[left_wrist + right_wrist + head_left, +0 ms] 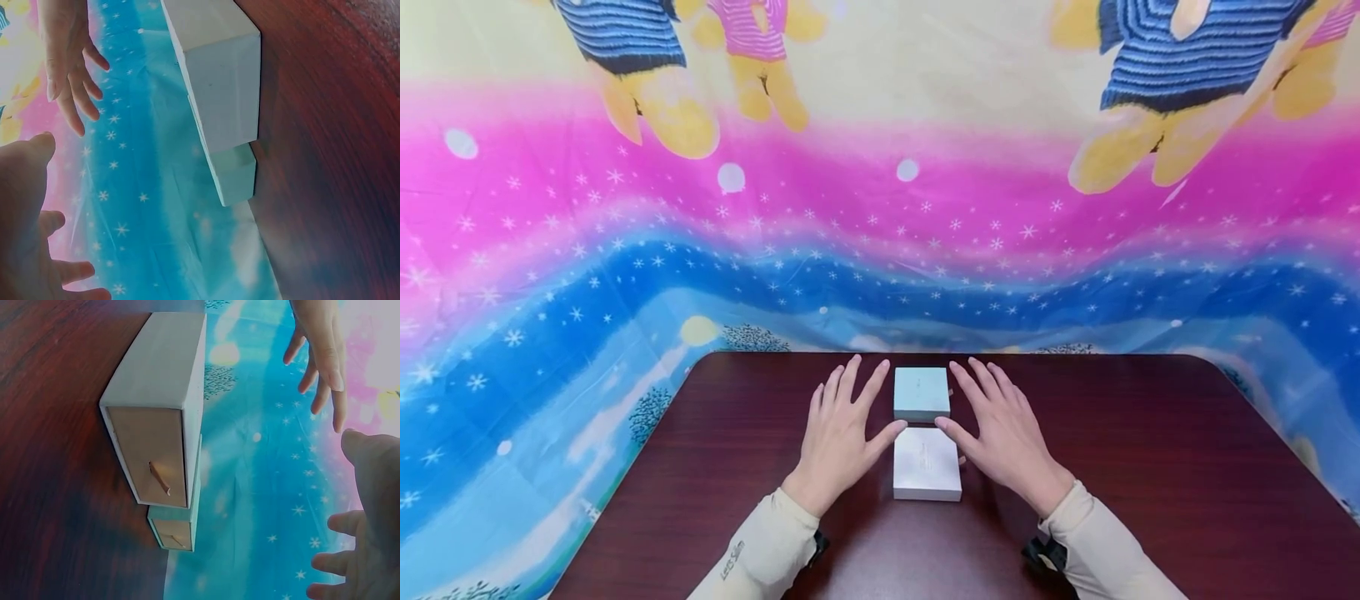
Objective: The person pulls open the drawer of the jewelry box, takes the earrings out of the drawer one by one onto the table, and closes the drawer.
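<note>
Left hand (pixel 842 433) and right hand (pixel 1009 433) hovered, fingers spread and empty, seemingly pre-grasp; gripping the white box (pixel 927 468) called for lowering.

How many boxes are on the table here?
2: in the head view, a white box in front and a pale green box just beyond it, both between the left hand and right hand. No others show, though part of the table is out of frame.
</note>
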